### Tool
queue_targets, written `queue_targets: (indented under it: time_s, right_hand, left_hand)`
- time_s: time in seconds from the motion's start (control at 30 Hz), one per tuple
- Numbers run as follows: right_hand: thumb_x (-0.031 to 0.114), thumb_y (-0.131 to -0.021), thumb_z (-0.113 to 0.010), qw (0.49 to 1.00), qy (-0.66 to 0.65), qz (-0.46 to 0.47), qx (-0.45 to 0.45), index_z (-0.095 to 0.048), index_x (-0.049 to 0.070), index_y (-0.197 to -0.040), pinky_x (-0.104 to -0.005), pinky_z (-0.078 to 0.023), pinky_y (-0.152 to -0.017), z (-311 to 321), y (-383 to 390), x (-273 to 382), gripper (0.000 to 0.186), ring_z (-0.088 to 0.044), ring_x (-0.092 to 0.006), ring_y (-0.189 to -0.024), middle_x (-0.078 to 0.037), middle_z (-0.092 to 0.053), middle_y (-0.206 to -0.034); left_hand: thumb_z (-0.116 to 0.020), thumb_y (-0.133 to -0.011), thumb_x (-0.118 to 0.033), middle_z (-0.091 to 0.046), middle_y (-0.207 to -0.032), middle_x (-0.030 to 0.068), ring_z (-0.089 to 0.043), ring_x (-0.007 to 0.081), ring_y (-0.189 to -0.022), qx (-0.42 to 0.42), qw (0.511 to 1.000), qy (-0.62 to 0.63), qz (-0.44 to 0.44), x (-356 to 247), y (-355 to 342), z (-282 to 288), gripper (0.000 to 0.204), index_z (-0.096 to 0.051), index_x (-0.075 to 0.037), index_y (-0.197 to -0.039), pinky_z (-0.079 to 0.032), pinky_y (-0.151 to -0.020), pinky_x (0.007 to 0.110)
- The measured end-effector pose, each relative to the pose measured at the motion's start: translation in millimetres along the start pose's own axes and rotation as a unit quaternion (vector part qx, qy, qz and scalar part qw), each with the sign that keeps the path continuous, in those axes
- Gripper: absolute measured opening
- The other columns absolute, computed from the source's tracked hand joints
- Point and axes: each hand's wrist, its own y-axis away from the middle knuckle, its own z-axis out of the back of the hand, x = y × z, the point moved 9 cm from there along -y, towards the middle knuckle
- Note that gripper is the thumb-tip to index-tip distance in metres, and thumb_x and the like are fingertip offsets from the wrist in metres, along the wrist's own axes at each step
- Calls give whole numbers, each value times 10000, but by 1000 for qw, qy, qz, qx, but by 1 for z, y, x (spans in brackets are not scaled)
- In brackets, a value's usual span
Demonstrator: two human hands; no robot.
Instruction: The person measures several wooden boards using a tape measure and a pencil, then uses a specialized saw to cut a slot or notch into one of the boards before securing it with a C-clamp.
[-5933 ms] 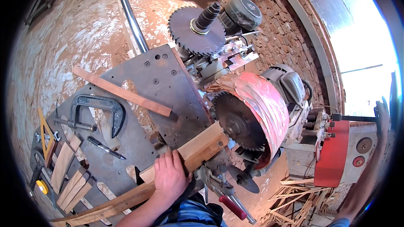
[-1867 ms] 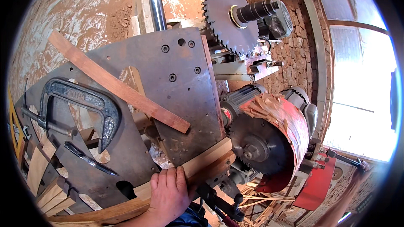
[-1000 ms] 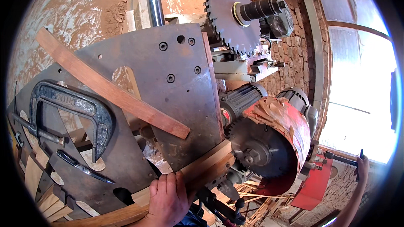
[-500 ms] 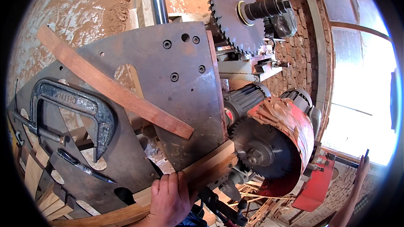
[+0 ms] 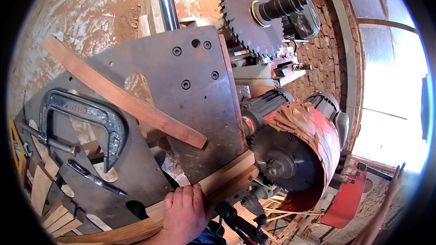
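Note:
My left hand (image 5: 184, 211) grips a long wooden board (image 5: 225, 177) at the front edge of the steel plate (image 5: 177, 100). The board's far end lies beside a dark saw blade (image 5: 293, 156) under a red hood (image 5: 306, 120). My right hand (image 5: 394, 182) is at far right, by a black lever (image 5: 379, 173), its small fingers fairly straight along the handle's end; I cannot tell whether they touch it. A curved reddish strip (image 5: 122, 93) lies diagonally on the plate, beside a C-clamp (image 5: 113, 131) and a pen (image 5: 95, 177).
A second upright saw blade (image 5: 238, 18) on a spindle stands behind the plate, beside a chrome bar (image 5: 167, 4). Wood pieces (image 5: 43, 183) and a yellow square (image 5: 16, 140) lie at left. Offcuts pile low beside a red panel (image 5: 343, 199). A brick wall and window flank the right side.
The view has tilted and come closer since the earliest frame. My left hand stays on the board. My right hand's fingers look straighter than a second ago, when they curled on the handle.

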Motion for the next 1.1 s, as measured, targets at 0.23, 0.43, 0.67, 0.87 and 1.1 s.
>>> queue_targets:
  time_s: [0.23,0.43,0.67,0.87,1.1]
  right_hand:
    - [330,-993,-664,910,279,251,-176,-666,90,-1302,-341,-574,-621,-6,19,28,391,-714,-256,-758,-122,-743,-940]
    - [366,-1044,-518,996,19,-80,-39,-622,-13,-1243,-466,-496,-860,-18,8,34,440,-647,-411,-1001,-269,-668,-1100]
    - [318,-1003,-595,988,-86,-79,-104,-636,11,-1046,-509,-473,-653,-6,13,72,313,-640,-435,-727,-238,-643,-761]
    - [298,-967,-631,987,-118,-32,-103,-616,28,-963,-519,-478,-683,6,8,86,271,-647,-438,-791,-237,-659,-817]
    - [302,-996,-608,965,-179,-64,-180,-573,-1,-987,-413,-455,-637,48,-17,18,306,-558,-260,-642,-143,-540,-715]
  left_hand:
    - [-784,-747,-433,-561,-1158,233,-546,370,-1063,-18,996,-67,-48,-13,1,1,768,-551,103,-1244,-401,-927,485]
    - [-823,-675,-489,-547,-1214,233,-523,373,-1099,17,991,-119,-63,-31,3,4,923,-509,97,-1316,-401,-944,479]
    - [-817,-655,-395,-562,-1233,227,-534,373,-1112,14,972,-219,-81,-28,11,-7,875,-513,52,-1343,-423,-951,480]
    - [-781,-690,-377,-581,-1146,204,-553,358,-1047,-11,968,-226,-109,-40,13,1,820,-518,57,-1334,-440,-909,458]
    - [-790,-659,-377,-577,-1185,202,-544,354,-1086,2,969,-232,-88,-33,5,-5,854,-514,52,-1344,-437,-943,452]
